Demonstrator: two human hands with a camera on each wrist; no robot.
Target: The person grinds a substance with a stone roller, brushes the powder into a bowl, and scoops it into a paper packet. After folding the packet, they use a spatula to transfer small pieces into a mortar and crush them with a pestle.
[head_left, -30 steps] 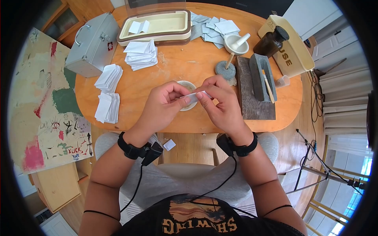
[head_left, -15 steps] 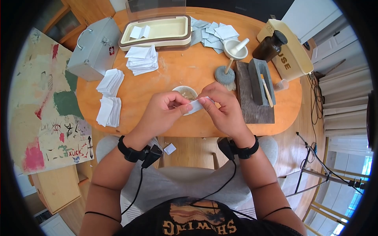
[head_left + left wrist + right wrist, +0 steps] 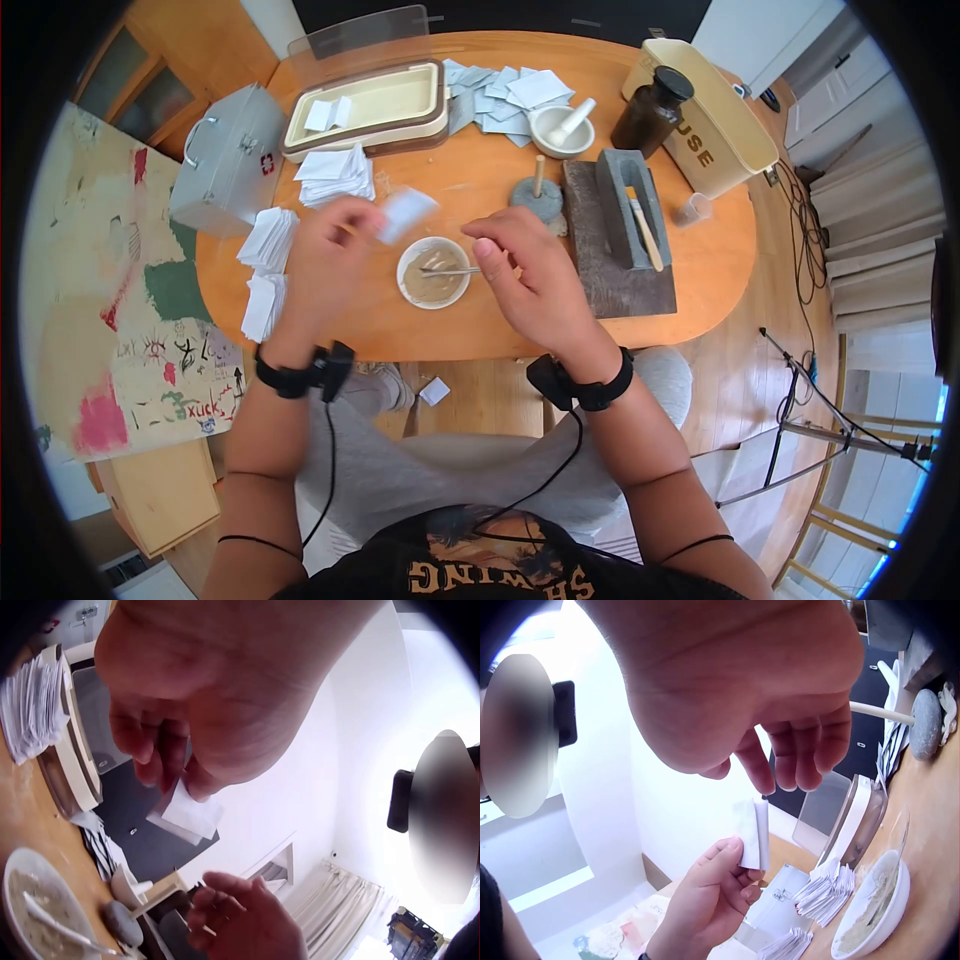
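My left hand, blurred in the head view, pinches a small folded white paper packet between thumb and fingers, up and to the left of a white bowl. In the left wrist view the packet hangs from the fingertips with its folded layers showing. To the right of the bowl, my right hand is raised with fingers loosely bent and nothing in them. Greyish-brown paste fills part of the bowl. A thin metal spoon handle leans out over its right rim.
Stacks of folded white papers stand left, by a silver case. Behind is a cream tray box with its clear lid raised. Grey paper squares, a mortar, dark jar and stone trough lie right.
Both hands held the packet over the bowl earlier. My right hand has let go, and my left has carried the packet left and away. The bowl and spoon handle now show fully.
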